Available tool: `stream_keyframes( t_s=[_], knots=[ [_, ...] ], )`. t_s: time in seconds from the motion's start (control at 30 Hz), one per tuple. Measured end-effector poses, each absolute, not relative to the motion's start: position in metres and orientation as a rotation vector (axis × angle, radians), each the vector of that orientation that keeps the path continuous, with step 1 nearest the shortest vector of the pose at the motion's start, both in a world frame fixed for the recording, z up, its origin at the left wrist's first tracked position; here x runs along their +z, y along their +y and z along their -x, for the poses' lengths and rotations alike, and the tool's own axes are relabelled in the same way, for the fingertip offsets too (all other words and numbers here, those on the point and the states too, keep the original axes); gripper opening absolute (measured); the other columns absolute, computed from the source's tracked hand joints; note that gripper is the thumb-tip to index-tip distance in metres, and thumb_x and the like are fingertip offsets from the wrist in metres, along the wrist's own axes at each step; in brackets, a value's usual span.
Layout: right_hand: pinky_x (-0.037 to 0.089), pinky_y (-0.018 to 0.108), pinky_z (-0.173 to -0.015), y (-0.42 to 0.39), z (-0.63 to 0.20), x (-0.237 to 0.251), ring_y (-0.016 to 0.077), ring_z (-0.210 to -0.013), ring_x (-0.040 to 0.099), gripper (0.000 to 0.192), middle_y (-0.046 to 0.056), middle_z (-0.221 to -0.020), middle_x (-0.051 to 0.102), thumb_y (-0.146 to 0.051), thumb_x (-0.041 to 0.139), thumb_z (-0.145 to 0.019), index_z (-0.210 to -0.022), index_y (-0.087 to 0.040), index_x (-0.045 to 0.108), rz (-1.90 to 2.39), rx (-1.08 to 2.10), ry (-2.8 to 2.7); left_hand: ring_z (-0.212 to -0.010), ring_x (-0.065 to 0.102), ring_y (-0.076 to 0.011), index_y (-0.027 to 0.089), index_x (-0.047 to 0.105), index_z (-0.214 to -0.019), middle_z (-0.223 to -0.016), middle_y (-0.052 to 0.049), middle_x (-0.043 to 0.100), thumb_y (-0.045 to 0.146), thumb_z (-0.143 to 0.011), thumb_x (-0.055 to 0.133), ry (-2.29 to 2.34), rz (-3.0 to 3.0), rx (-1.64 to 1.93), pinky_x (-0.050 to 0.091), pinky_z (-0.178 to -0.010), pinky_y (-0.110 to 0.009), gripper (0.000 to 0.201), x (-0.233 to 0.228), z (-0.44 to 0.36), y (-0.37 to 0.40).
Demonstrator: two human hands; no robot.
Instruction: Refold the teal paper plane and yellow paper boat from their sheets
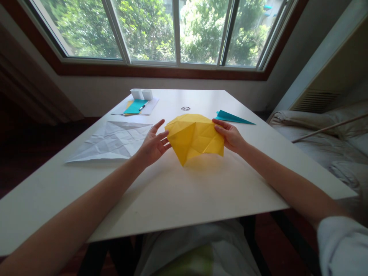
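Observation:
A creased yellow paper sheet [195, 137], partly folded into a bulging shape, is lifted just above the white table [178, 191]. My left hand [153, 145] touches its left edge with fingers spread. On the right edge my right hand [230, 135] grips the paper, fingers curled around it. The paper's lower point hangs close to the tabletop.
A creased white sheet [113, 140] lies flat to the left. A folded teal paper [232, 117] rests behind my right hand. At the far left corner are teal and yellow papers with a pen [136, 106] and a white container [141, 94]. A bed [322, 134] stands right.

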State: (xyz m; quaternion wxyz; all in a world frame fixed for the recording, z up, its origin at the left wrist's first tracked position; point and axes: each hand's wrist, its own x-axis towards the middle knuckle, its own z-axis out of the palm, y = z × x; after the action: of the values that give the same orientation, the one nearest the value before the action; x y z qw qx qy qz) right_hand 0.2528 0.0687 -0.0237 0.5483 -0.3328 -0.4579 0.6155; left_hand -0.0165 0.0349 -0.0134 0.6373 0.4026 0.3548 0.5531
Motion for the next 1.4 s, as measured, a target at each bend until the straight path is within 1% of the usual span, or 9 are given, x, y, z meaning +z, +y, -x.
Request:
stream_keyframes(
  t_s=[0.23, 0.47, 0.77, 0.93, 1.03, 1.13, 1.23, 1.3, 1.4],
  knots=[
    [0.049, 0.035, -0.089, 0.056, -0.239, -0.022, 0.0191, -0.097, 0.062, 0.044, 0.003, -0.105, 0.067, -0.031, 0.079, -0.059, -0.1, -0.023, 0.065, 0.762, 1.457, -1.197, -0.091, 0.062, -0.0156, 0.018, 0.06, -0.104, -0.107, -0.006, 0.064, 0.009, -0.055, 0.078, 0.806, -1.05, 1.19, 0.05, -0.077, -0.024, 0.053, -0.022, 0.015, 0.036],
    [0.052, 0.036, -0.085, 0.052, -0.235, -0.023, 0.0178, -0.089, 0.063, 0.053, 0.004, -0.098, 0.068, -0.032, 0.08, -0.056, -0.105, -0.021, 0.063, 0.838, 1.45, -1.246, -0.076, 0.064, -0.0145, 0.011, 0.067, -0.094, -0.089, -0.006, 0.068, 0.019, -0.058, 0.077, 0.903, -1.069, 1.209, 0.051, -0.072, -0.024, 0.039, -0.023, 0.017, 0.038],
    [0.05, 0.035, -0.078, 0.049, -0.231, -0.023, 0.0161, -0.081, 0.06, 0.034, 0.002, -0.087, 0.065, -0.041, 0.079, -0.055, -0.08, -0.02, 0.067, 0.914, 1.333, -1.322, -0.073, 0.061, -0.0146, 0.016, 0.071, -0.079, -0.08, -0.003, 0.068, 0.026, -0.056, 0.079, 0.889, -1.105, 1.264, 0.049, -0.072, -0.028, 0.026, -0.022, 0.011, 0.035],
    [0.044, 0.038, -0.089, 0.049, -0.231, -0.021, 0.0237, -0.113, 0.046, 0.029, 0.005, -0.119, 0.05, -0.045, 0.076, -0.058, -0.077, -0.024, 0.07, 1.03, 0.836, -1.529, -0.1, 0.054, -0.0223, 0.02, 0.072, -0.076, -0.105, -0.006, 0.058, 0.034, -0.057, 0.078, 1.084, -1.437, 1.41, 0.048, -0.079, -0.031, 0.024, -0.02, 0.012, 0.033],
    [0.044, 0.039, -0.089, 0.048, -0.232, -0.018, 0.0226, -0.11, 0.049, 0.023, 0.004, -0.114, 0.055, -0.045, 0.07, -0.066, -0.08, -0.026, 0.069, 0.935, 0.781, -1.638, -0.114, 0.045, -0.0255, 0.022, 0.072, -0.074, -0.115, -0.006, 0.052, 0.036, -0.06, 0.076, 1.201, -1.743, 1.449, 0.045, -0.087, -0.033, 0.02, -0.015, 0.015, 0.031],
    [0.045, 0.038, -0.089, 0.044, -0.233, -0.014, 0.0208, -0.103, 0.055, 0.021, 0.004, -0.108, 0.06, -0.044, 0.066, -0.072, -0.081, -0.025, 0.068, 0.833, 0.837, -1.696, -0.105, 0.052, -0.0232, 0.022, 0.072, -0.078, -0.105, -0.006, 0.06, 0.035, -0.067, 0.071, 1.133, -1.907, 1.362, 0.042, -0.09, -0.032, 0.017, -0.01, 0.017, 0.03],
    [0.037, 0.039, -0.099, 0.039, -0.232, -0.012, 0.022, -0.117, 0.046, 0.017, 0.003, -0.127, 0.051, -0.04, 0.069, -0.07, -0.076, -0.024, 0.067, 0.808, 0.746, -1.784, -0.084, 0.06, -0.0204, 0.018, 0.071, -0.08, -0.086, -0.005, 0.067, 0.038, -0.07, 0.068, 1.048, -1.791, 1.204, 0.047, -0.076, -0.029, 0.022, -0.008, 0.015, 0.027],
    [0.034, 0.039, -0.102, 0.037, -0.231, -0.012, 0.0224, -0.121, 0.043, 0.016, 0.003, -0.129, 0.05, -0.039, 0.069, -0.07, -0.075, -0.024, 0.066, 0.796, 0.772, -1.829, -0.071, 0.061, -0.0184, 0.016, 0.069, -0.077, -0.077, -0.004, 0.067, 0.041, -0.068, 0.069, 1.02, -1.653, 1.154, 0.047, -0.065, -0.027, 0.026, -0.007, 0.013, 0.024],
    [0.045, 0.039, -0.088, 0.036, -0.229, -0.014, 0.0214, -0.099, 0.058, 0.02, 0.005, -0.103, 0.064, -0.041, 0.067, -0.071, -0.078, -0.022, 0.065, 0.77, 1.043, -1.786, -0.062, 0.06, -0.0154, 0.018, 0.065, -0.087, -0.077, -0.003, 0.067, 0.041, -0.064, 0.072, 0.946, -1.499, 1.172, 0.046, -0.055, -0.024, 0.033, -0.007, 0.009, 0.021]
  ],
)
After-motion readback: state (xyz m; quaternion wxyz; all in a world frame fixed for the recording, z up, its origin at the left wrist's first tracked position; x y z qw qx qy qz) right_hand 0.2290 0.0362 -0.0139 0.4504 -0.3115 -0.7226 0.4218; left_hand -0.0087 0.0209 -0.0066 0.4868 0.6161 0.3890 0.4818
